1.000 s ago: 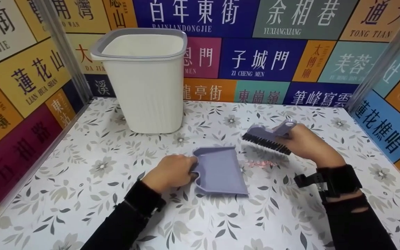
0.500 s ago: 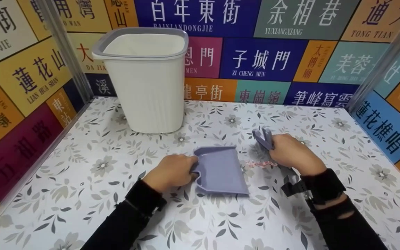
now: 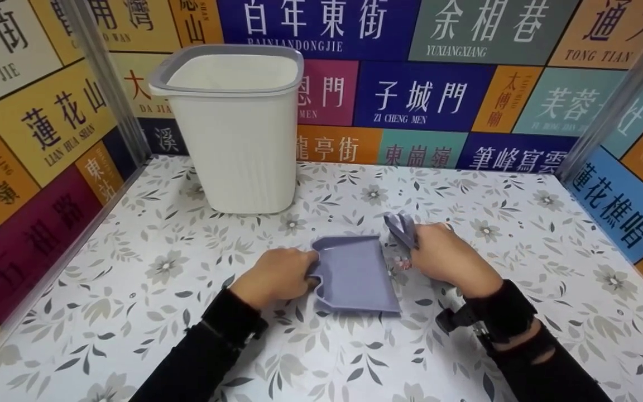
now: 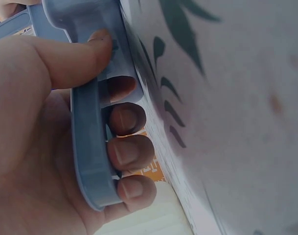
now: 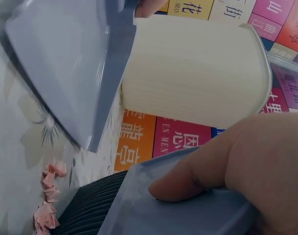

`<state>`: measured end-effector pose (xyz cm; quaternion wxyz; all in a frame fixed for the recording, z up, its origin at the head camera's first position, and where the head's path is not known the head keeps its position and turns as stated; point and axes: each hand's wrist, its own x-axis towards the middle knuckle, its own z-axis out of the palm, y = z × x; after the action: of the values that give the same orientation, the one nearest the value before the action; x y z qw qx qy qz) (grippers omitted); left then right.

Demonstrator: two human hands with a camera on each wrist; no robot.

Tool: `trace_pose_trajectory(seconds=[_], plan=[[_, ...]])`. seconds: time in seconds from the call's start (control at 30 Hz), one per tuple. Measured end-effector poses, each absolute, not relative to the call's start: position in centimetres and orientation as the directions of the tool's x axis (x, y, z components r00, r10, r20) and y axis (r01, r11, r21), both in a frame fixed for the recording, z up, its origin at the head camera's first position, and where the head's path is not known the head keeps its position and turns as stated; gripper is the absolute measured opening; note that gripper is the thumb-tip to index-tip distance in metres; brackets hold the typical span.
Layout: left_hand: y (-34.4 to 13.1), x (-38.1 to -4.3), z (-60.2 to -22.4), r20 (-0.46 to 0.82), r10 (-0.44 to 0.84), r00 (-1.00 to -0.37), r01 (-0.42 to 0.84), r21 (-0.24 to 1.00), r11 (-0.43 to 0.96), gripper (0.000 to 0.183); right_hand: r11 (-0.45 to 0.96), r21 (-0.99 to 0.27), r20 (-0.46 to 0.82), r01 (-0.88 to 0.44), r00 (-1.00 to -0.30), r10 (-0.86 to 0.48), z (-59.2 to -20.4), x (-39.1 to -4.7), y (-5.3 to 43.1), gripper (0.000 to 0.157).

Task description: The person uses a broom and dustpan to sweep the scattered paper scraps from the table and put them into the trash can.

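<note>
A grey-purple dustpan (image 3: 355, 273) lies flat on the flowered tabletop, its wide edge facing right. My left hand (image 3: 277, 273) grips its handle; in the left wrist view the fingers (image 4: 126, 152) curl round the handle (image 4: 90, 142) and the thumb lies on top. To the right of the pan, my right hand (image 3: 447, 254) holds a matching hand brush (image 3: 401, 228). Dark bristles (image 5: 90, 203) touch or nearly touch a small pile of pink scraps (image 5: 47, 210) in the right wrist view. These scraps lie just off the pan's edge, partly hidden by the right hand in the head view.
Behind the dustpan stands a tall cream bin (image 3: 238, 151) with a grey rim. Panels of colourful street signs (image 3: 422, 92) wall in the back and both sides of the table (image 3: 321, 357).
My right hand has lowered the brush to the table, turned it upright and moved left towards the dustpan. The pink scraps are now bunched closer to the pan. The left hand stays put.
</note>
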<state>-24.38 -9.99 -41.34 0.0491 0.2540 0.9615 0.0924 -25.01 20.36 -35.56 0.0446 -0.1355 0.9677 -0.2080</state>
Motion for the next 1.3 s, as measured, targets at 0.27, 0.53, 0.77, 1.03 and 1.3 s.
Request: trace_pose_trajectory(seconds=[0.27, 0.53, 0.77, 1.03, 1.3], plan=[[-10.0, -24.2, -41.2, -0.047, 0.5, -0.865, 0.479, 0.223, 0.849, 0.018, 0.786, -0.541, 0.052, -0.298, -0.945, -0.322, -34.5, -24.4, 20.3, 0.022], [-10.0, -24.2, -41.1, -0.043, 0.504, -0.863, 0.481, 0.238, 0.844, 0.015, 0.848, -0.453, 0.07, -0.274, -0.959, -0.273, -34.1, -24.4, 21.1, 0.018], [-9.9, -24.2, -41.1, -0.054, 0.502, -0.863, 0.476, 0.247, 0.844, 0.015, 0.878, -0.382, 0.033, -0.287, -0.954, -0.298, -35.3, -24.6, 20.8, 0.013], [-9.8, -24.2, -40.9, -0.054, 0.506, -0.861, 0.481, 0.239, 0.844, 0.016, 0.866, -0.448, -0.076, -0.221, -0.956, -0.283, -35.6, -24.2, 20.3, 0.014], [-10.0, -24.2, -41.3, -0.044, 0.503, -0.863, 0.482, 0.229, 0.846, 0.018, 0.86, -0.411, -0.005, -0.302, -0.943, -0.334, -35.6, -23.9, 19.4, 0.009]])
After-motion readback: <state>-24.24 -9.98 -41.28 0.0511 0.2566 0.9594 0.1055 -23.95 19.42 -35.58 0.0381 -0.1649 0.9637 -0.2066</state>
